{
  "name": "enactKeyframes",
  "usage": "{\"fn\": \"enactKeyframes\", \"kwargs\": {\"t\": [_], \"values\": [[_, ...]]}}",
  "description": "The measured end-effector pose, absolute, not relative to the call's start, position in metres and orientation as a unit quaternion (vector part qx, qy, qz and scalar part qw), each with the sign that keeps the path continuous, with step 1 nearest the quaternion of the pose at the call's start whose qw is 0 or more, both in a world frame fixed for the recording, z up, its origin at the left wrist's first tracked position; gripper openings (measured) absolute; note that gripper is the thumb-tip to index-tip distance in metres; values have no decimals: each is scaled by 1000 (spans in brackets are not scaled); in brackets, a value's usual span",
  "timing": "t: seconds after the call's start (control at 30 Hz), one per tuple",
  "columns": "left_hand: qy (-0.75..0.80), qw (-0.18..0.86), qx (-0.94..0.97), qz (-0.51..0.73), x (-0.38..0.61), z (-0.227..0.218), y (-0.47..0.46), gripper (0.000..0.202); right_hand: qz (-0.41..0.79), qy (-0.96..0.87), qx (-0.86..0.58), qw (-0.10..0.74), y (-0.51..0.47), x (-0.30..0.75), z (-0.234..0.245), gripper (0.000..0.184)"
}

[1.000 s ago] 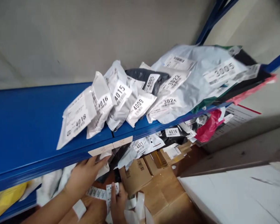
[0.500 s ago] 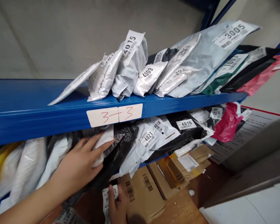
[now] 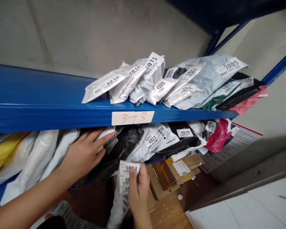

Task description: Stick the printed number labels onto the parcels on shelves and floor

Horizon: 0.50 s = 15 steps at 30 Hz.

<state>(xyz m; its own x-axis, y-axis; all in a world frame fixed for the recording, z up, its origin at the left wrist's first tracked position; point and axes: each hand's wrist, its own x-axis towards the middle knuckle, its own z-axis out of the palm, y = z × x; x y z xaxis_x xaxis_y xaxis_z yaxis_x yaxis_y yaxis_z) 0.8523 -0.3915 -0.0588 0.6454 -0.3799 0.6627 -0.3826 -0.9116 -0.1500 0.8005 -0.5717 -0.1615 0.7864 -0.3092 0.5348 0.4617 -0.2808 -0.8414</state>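
Observation:
My left hand point(image 3: 84, 154) reaches under the blue shelf beam point(image 3: 50, 114) and its fingers grip a white parcel bag point(image 3: 105, 135) on the lower shelf, next to a black bag point(image 3: 120, 148). My right hand point(image 3: 138, 190) is closed on a strip of white number labels point(image 3: 125, 178), held up below the shelf edge; the strip hangs down past the wrist. On the upper shelf lie several white and grey mail bags with number labels, among them 4015 point(image 3: 150, 68), 4009 point(image 3: 160, 87) and 3005 point(image 3: 228, 66). A paper tag marked 3-3 point(image 3: 132, 118) is stuck on the beam.
More bags fill the lower shelf: white ones point(image 3: 35, 159) and a yellow one point(image 3: 2, 152) at left, labelled 4021 point(image 3: 151, 140), 4016 point(image 3: 184, 133) and a pink bag point(image 3: 218, 136) at right. Cardboard boxes point(image 3: 181, 165) lie on the floor below. A grey wall stands behind.
My right hand has risen with the label strip, from below the frame edge up to the lower shelf. The view has shifted right and slightly up. My left hand stays on the white bag.

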Motion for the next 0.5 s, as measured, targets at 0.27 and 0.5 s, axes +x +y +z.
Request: {"fn": "enactKeyframes", "kwargs": {"t": [0.27, 0.5], "values": [[-198, 65, 899, 385, 843, -48, -385, 53, -264, -301, -891, 213, -578, 858, -89, 19], [-195, 103, 895, 387, 839, -35, -381, 57, -277, -280, -913, 109, -587, 860, -104, 22]]}}
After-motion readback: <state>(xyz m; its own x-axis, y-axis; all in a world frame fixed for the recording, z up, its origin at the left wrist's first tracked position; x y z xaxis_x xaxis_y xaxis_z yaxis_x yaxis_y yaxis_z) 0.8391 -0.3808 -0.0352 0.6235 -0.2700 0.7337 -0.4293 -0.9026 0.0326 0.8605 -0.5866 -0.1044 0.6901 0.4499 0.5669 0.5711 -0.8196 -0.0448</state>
